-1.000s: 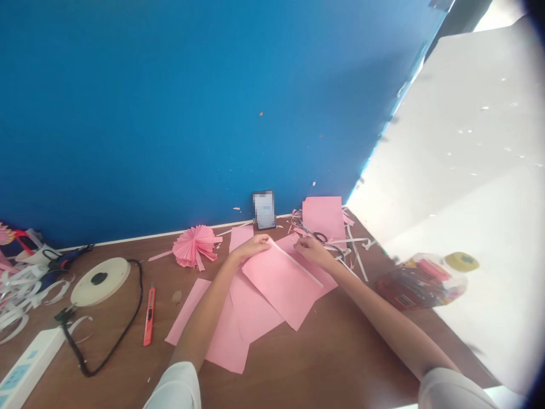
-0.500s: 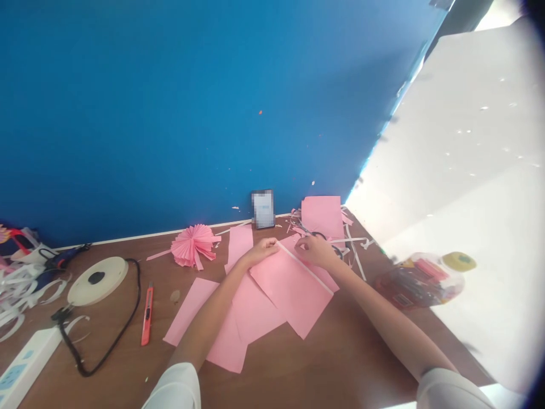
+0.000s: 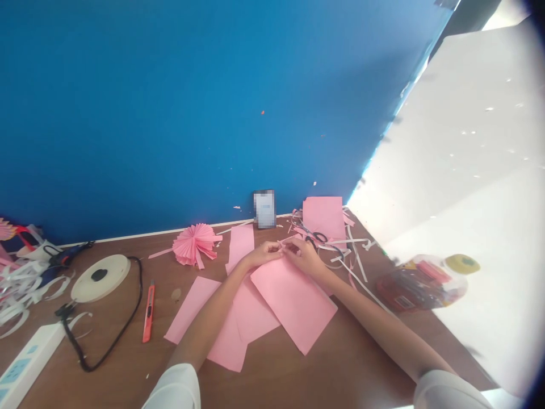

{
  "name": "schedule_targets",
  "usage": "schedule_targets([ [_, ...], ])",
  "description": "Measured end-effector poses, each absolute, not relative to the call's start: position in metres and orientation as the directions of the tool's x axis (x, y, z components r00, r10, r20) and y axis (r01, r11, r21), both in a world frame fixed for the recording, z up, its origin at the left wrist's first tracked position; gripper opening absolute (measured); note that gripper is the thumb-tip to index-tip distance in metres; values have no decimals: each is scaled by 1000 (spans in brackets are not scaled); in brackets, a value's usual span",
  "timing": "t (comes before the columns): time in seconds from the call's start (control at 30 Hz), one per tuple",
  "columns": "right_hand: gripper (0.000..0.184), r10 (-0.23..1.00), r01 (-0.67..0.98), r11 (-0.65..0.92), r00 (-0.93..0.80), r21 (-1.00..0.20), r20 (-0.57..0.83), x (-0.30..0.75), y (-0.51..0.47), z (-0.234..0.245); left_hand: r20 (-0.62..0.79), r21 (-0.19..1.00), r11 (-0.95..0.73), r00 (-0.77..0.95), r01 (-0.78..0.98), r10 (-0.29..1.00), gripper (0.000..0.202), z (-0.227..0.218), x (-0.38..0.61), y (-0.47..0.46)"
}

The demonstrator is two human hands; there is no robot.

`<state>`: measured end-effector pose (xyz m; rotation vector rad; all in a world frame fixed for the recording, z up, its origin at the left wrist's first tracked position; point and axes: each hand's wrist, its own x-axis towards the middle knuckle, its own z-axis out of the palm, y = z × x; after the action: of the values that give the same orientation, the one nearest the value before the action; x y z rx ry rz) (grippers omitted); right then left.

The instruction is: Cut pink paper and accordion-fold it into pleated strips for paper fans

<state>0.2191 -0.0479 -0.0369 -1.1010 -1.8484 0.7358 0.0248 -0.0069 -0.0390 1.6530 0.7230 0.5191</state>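
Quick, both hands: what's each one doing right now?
Left hand: closed, pinching the far corner of the pink sheet.
Right hand: closed, pinching the same corner.

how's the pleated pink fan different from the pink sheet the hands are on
The pleated fan is folded into ridges and spread in a round shape; the pink sheet lies flat and rectangular. The fan is smaller and lies alone; the sheet overlaps other pink sheets, with the left hand and right hand at its far corner. Both are pink paper.
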Motion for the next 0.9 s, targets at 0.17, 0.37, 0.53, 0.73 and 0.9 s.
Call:
schedule_targets([
  [0.17, 23, 923, 392, 378, -231, -839, 308, 217, -48, -44, -47, 975, -132, 744, 180, 667, 29, -37, 22, -8],
  [0.37, 27, 910, 416, 400, -287, -817, 300, 217, -52, -39, -95, 958, -153, 770, 243, 631, 31, -37, 19, -4],
  [0.53, 29, 914, 396, 375, -311, -838, 261, 215, -53, -40, -116, 962, -121, 769, 244, 628, 32, -39, 17, -4],
  [0.73, 29, 912, 445, 374, -338, -814, 234, 218, -52, -36, -144, 941, -151, 761, 303, 633, 33, -38, 17, -4],
  [0.9, 33, 912, 473, 374, -346, -798, 222, 220, -51, -32, -115, 939, -195, 789, 285, 603, 31, -31, 19, -7],
])
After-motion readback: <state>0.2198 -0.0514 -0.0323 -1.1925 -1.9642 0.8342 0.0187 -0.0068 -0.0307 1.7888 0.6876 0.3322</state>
